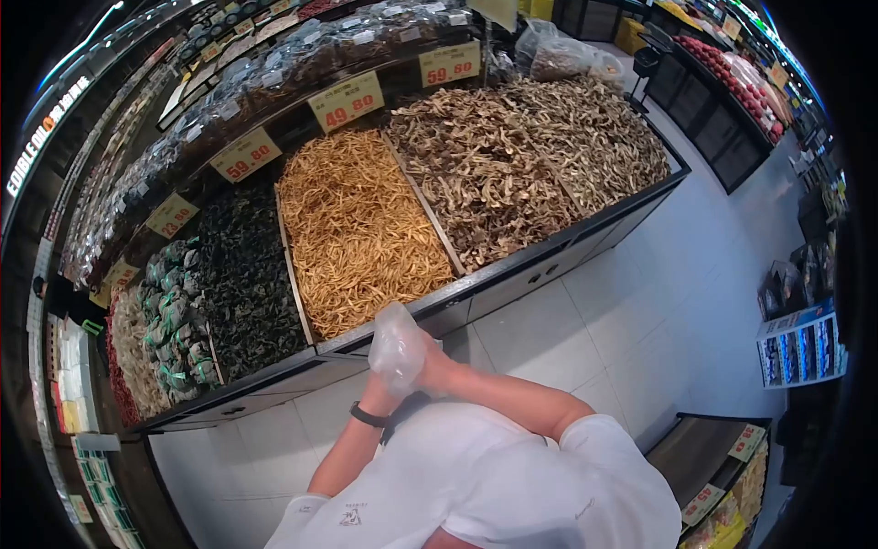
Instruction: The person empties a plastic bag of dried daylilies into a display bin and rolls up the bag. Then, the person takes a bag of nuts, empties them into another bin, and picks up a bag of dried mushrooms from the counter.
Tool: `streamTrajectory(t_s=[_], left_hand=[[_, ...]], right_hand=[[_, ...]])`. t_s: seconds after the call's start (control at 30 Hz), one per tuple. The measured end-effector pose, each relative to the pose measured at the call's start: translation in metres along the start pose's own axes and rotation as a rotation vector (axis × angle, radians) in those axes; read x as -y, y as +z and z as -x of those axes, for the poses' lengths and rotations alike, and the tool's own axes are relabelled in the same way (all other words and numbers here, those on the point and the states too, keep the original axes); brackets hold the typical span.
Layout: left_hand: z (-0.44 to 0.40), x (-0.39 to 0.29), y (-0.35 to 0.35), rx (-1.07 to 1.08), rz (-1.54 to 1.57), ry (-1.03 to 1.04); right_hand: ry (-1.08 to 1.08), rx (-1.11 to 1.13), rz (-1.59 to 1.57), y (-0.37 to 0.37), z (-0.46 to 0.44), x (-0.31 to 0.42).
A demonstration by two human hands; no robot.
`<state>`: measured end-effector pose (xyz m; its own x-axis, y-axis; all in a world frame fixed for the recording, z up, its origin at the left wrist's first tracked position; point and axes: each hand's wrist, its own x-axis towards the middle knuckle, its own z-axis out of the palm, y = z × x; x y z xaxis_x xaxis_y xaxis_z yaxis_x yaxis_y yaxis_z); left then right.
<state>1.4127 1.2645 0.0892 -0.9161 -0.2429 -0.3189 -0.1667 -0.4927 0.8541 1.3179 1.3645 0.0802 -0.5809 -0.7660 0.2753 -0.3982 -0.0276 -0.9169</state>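
Landmark: golden strips (357,247). Price card behind them (347,102) read 49.80; left card (246,155), 59.80; farther-left card (172,216), 23.80; right card (449,65), 59, decimals unclear. Far left, overhead sign (46,137) showed "EDIBLE OIL"; lower right, shelf tags (702,505) showed 45, 38.

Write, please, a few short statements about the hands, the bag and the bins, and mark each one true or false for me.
1. Both the left hand and the right hand are at the translucent plastic bag. True.
2. The dark wristband is on the person's right wrist. False: it is on the left wrist.
3. The dark leafy goods lie directly to the left of the golden strips in this view. True.
4. The price sign just behind the golden strips reads 59.80. False: it reads 49.80.
5. The person wears a white shirt. True.
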Motion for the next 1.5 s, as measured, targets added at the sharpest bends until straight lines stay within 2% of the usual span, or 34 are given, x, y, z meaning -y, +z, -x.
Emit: streamTrajectory(t_s=[0.03, 0.1, 0.17, 0.23, 0.37, 0.47, 0.53, 0.67, 0.73, 0.87, 1.07, 1.2, 1.5], left_hand=[[-0.002, 0.004, 0.017, 0.015, 0.065, 0.023], [-0.013, 0.010, 0.046, 0.057, 0.124, 0.046], [-0.022, 0.017, 0.066, 0.005, 0.253, -0.087], [-0.031, 0.016, 0.087, 0.042, 0.227, -0.076], [-0.049, 0.014, 0.120, 0.123, 0.242, -0.107], [-0.061, 0.024, 0.145, 0.204, 0.140, -0.131], [-0.073, 0.039, 0.161, 0.263, 0.089, -0.209], [-0.093, 0.064, 0.184, 0.341, 0.183, -0.324], [-0.103, 0.072, 0.187, 0.349, 0.130, -0.398], [-0.131, 0.100, 0.188, 0.371, 0.065, -0.594], [-0.179, 0.106, 0.236, 0.408, -0.053, -0.652], [-0.224, 0.104, 0.266, 0.419, 0.001, -0.701], [-0.317, 0.086, 0.314, 0.657, -0.051, -0.725]], right_hand=[[-0.108, 0.002, 0.308, -0.015, 0.010, -0.001], [-0.056, -0.050, 0.353, -0.046, 0.030, 0.011], [-0.001, -0.096, 0.391, -0.072, 0.052, 0.020], [0.254, -0.172, 0.216, -0.091, 0.074, 0.023], [0.212, -0.212, 0.312, -0.133, 0.108, 0.036], [0.209, -0.285, 0.231, -0.153, 0.129, 0.048], [0.272, -0.234, 0.379, -0.162, 0.139, 0.049], [0.269, -0.287, 0.478, -0.179, 0.152, 0.028], [0.301, -0.330, 0.573, -0.188, 0.156, 0.015], [0.430, -0.286, 0.543, -0.200, 0.161, -0.013], [0.527, -0.262, 0.607, -0.249, 0.147, -0.044], [0.531, -0.301, 0.639, -0.291, 0.122, -0.062], [0.536, -0.393, 0.594, -0.382, 0.077, -0.114]])
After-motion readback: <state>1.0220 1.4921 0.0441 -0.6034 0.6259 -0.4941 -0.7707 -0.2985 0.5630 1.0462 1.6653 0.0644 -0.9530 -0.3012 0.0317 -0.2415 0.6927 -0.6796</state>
